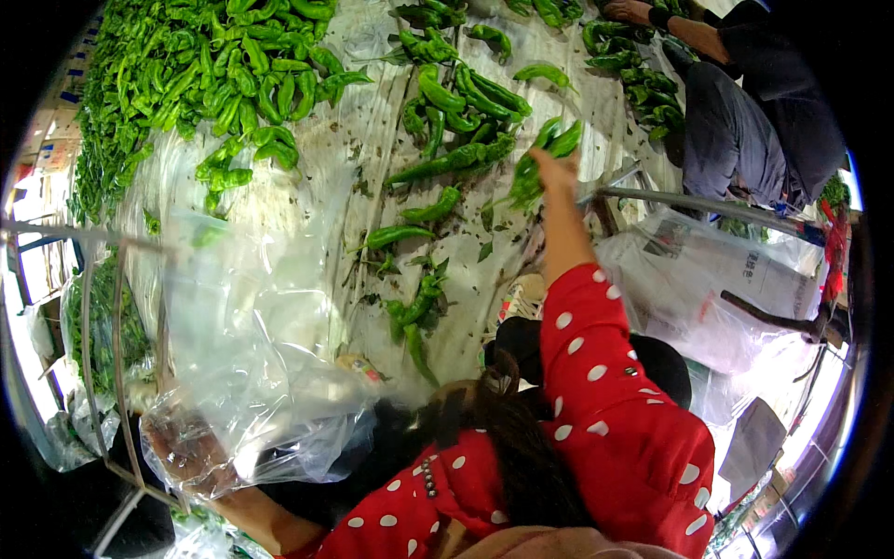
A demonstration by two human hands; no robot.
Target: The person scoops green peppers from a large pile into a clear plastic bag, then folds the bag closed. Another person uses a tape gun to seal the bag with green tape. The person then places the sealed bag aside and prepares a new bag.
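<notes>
My right hand (557,173) is stretched forward and closed on several green peppers (564,142), a little blurred, above the pale sheet. My left hand (192,444) is at the lower left, seen through a clear plastic bag (279,335) that it grips by the edge. Loose green peppers (454,161) lie in a group left of my right hand. Single peppers (400,236) are strewn nearer to me, among leaf scraps on the pale sheet (314,202).
A large heap of green peppers (230,63) covers the upper left. Another person's knee (726,133) and hand (628,12) are at the upper right. Metal bars (698,200) stand at both sides, with a printed plastic bag (712,279) at the right.
</notes>
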